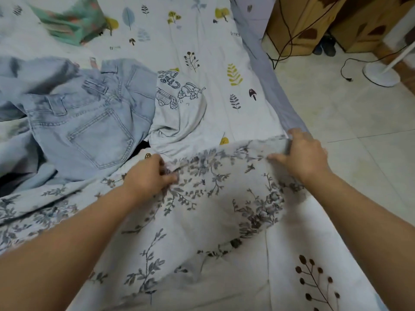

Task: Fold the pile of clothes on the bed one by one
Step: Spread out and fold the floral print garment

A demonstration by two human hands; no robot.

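- Left hand (150,173) pinched the floral garment (202,209), which lay near on the bed (224,52).
- Right hand (301,153) gripped its far-right edge.
- Jeans (89,122) lay left.

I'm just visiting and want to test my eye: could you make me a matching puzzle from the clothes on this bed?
Things:
1. jeans
2. cartoon T-shirt
3. floral garment
4. green patterned cloth

Places:
A. far left corner of the bed
B. held by both hands
C. crumpled right of the jeans
D. left, back pocket showing

Pairs: 1-D, 2-C, 3-B, 4-A
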